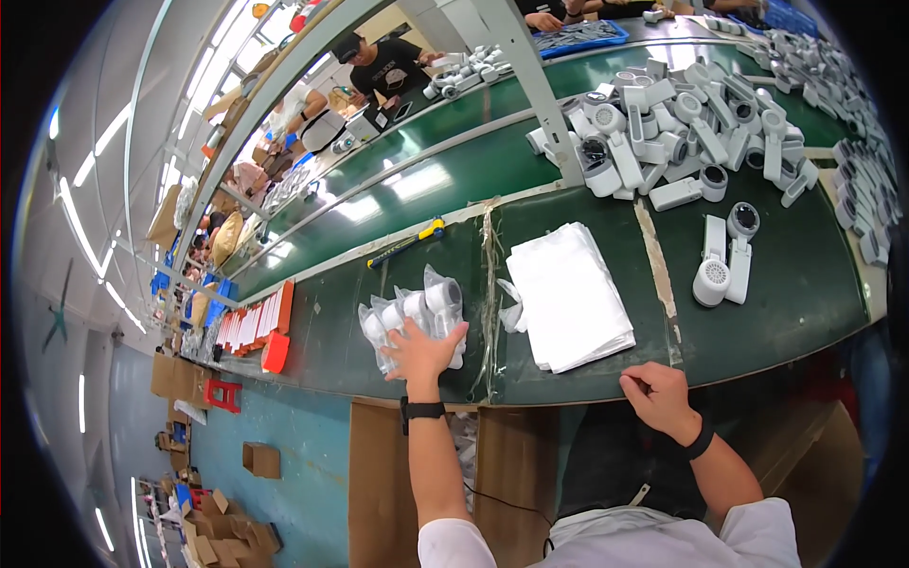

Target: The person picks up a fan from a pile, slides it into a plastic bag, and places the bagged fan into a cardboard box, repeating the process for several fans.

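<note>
two hands differ: your left hand [423,352] spreads wide atop the bagged white parts [417,317], directly ahead on the green belt [795,284]; your right hand [655,396] curls closed, empty, nearer the stack of white bags [568,293].

My left hand [421,352] rests on the bagged units [417,317] on the table [805,293]. Right of them lies the stack of bags [568,293], then two loose units [724,251]. My right hand [658,396] sits at the table's near edge. Behind lies the heap of units [682,128].
</note>
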`<action>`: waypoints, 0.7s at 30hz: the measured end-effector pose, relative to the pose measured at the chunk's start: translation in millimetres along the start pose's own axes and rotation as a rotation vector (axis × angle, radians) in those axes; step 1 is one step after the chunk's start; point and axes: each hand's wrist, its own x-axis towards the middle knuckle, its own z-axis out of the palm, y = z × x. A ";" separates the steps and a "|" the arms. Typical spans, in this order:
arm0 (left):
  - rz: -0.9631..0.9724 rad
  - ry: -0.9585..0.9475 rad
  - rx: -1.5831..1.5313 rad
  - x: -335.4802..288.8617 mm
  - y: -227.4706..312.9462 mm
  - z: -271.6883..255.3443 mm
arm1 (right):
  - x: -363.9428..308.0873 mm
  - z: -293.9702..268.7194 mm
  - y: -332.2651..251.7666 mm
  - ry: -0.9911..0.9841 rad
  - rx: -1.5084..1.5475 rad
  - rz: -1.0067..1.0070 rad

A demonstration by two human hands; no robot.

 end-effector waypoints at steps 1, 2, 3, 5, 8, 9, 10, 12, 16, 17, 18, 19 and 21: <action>-0.011 -0.018 -0.019 1.6 -2.1 -0.1 | -0.7 1.4 0.8 0.019 0.008 -0.001; -0.018 -0.019 -0.020 4.3 -4.5 -0.8 | -0.4 2.0 0.7 0.012 0.009 -0.003; -0.054 -0.029 0.002 7.6 -7.3 -2.2 | 0.0 2.0 0.1 0.014 0.025 0.000; -0.092 -0.041 0.022 13.0 -12.6 -4.9 | -0.2 1.4 1.2 0.014 0.040 0.004; -0.134 -0.103 -0.033 21.0 -21.5 -9.1 | -1.1 1.5 4.6 -0.005 0.019 -0.039; -0.112 -0.114 -0.047 23.5 -23.5 -9.4 | -1.5 0.9 4.8 0.002 0.021 -0.033; -0.091 -0.121 -0.061 25.2 -26.9 -11.0 | -1.6 1.0 3.9 0.008 0.027 -0.029; -0.044 -0.077 -0.086 33.9 -41.1 3.3 | -1.8 1.1 3.2 0.007 0.021 -0.042; -0.017 -0.003 -0.077 36.8 -42.3 12.6 | -1.3 1.5 2.3 0.011 0.011 -0.046; -0.020 -0.008 -0.078 36.6 -41.2 13.0 | -1.5 1.9 2.9 0.006 0.009 -0.045; -0.023 -0.013 -0.078 37.2 -39.9 13.3 | -1.7 3.1 4.0 0.025 0.001 -0.044; -0.031 -0.016 -0.077 37.0 -40.9 12.9 | -2.4 4.5 4.2 0.039 -0.004 -0.045; -0.034 -0.024 -0.045 39.9 -41.4 15.3 | -1.0 4.2 2.7 0.021 0.001 -0.036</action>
